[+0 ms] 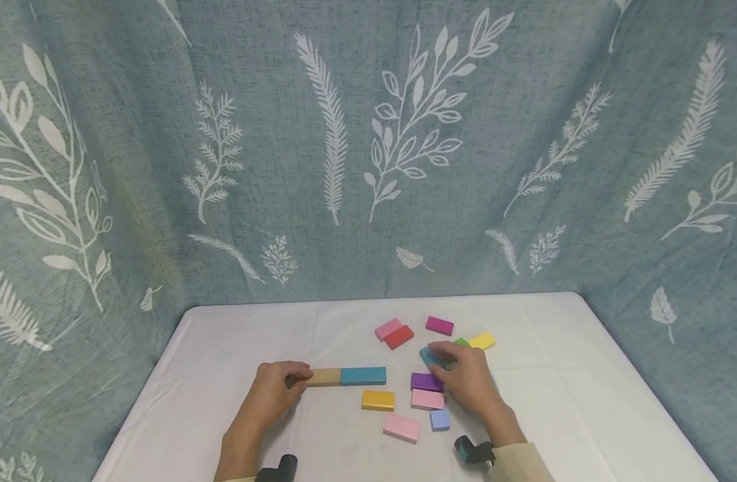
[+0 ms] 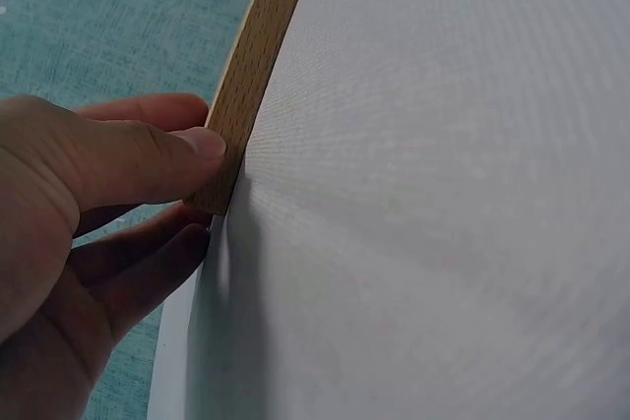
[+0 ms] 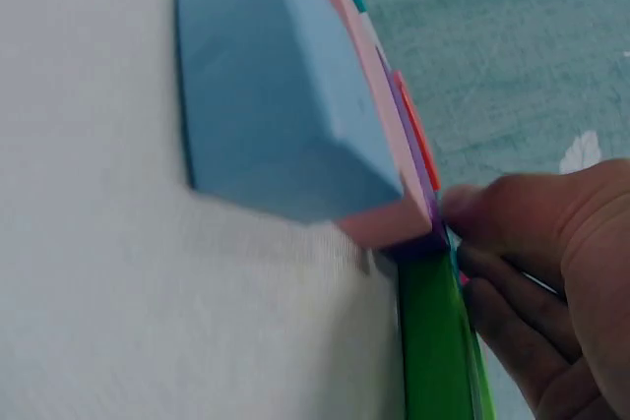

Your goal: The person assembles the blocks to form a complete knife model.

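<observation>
My left hand (image 1: 272, 396) pinches the near end of a plain wooden block (image 2: 251, 71) between thumb and fingers. That block lies flat, end to end with a blue block (image 1: 363, 376) on its right. To the right, my right hand (image 1: 472, 378) has its thumb and fingers around another blue block (image 1: 427, 357), partly hidden under the fingers. Just below this hand lie a purple block (image 1: 426, 381) and a pink block (image 1: 428, 399), side by side. In the right wrist view, a long green block (image 3: 433, 341) lies by the fingers.
A yellow-orange block (image 1: 377, 400), a pink block (image 1: 401, 428) and a small light-blue block (image 1: 440, 420) lie nearer me. Farther back are pink (image 1: 388, 329), red (image 1: 399, 337), magenta (image 1: 440, 326) and yellow (image 1: 482, 341) blocks. A patterned curtain (image 1: 356, 167) hangs behind the white-covered table (image 1: 235, 341).
</observation>
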Tool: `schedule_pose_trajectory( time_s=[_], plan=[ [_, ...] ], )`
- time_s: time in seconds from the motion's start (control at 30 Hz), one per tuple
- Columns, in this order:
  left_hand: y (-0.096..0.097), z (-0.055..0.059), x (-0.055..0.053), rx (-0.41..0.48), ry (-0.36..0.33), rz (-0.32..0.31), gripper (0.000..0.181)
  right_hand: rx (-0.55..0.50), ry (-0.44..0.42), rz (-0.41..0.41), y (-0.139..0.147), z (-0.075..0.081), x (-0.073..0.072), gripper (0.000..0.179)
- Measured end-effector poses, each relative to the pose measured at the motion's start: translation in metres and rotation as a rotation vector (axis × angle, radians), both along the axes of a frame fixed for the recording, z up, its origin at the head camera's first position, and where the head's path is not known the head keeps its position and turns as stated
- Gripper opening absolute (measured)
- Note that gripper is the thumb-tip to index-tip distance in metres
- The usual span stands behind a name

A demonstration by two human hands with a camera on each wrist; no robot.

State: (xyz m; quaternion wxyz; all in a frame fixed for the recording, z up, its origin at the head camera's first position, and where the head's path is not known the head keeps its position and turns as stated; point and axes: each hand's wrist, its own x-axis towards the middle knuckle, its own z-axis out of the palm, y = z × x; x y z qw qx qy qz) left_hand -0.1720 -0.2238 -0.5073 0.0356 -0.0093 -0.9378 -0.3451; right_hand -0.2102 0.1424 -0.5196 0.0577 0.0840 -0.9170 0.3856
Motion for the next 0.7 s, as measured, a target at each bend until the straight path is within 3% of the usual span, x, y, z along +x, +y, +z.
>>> schedule_pose_trajectory(
  time_s=[0.23, 0.57, 0.7],
  plan=[
    [-0.001, -0.002, 0.001, 0.03, 0.003, -0.006, 0.022, 0.052, 0.033, -0.031, 0.016, -0.004, -0.001, 0.043],
    [-0.001, -0.004, 0.001, 0.019, -0.009, 0.009, 0.023, 0.078, 0.012, -0.119, 0.043, -0.001, 0.004, 0.043],
    [-0.002, -0.004, 0.001, 0.025, -0.008, 0.01, 0.023, 0.08, 0.004, -0.117, 0.048, 0.001, 0.005, 0.042]
  ],
)
